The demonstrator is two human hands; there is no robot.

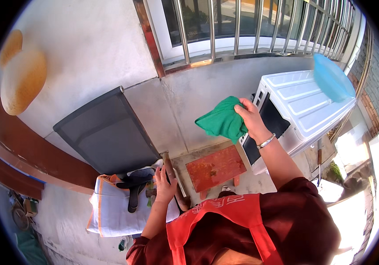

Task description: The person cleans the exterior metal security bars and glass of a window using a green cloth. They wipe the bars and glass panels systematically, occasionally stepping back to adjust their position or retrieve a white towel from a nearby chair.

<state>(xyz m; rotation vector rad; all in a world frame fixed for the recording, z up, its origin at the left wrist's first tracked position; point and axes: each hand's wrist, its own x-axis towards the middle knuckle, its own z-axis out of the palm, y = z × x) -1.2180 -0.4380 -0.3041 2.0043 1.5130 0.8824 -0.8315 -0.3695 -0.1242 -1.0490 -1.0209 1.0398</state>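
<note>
My right hand (249,116) grips a bunched green cloth (223,119) by its right end and holds it up in front of the wall. My left hand (165,188) has its fingers spread beside the brown armrest (168,165) of a chair with a dark grey mesh back (108,131). Whether the hand touches the armrest I cannot tell. A white cloth (116,217) with orange edging covers the chair's seat. On it lie a dark, shoe-sole-shaped item (135,197) and other dark items, partly hidden by my left hand.
A low red wooden stool (214,167) stands on the floor by the wall. To the right is a white outdoor air-conditioner unit (303,102), with a blue plastic basin (332,78) tilted on top. Metal window bars (236,26) run above; a brown post (37,142) rises at left.
</note>
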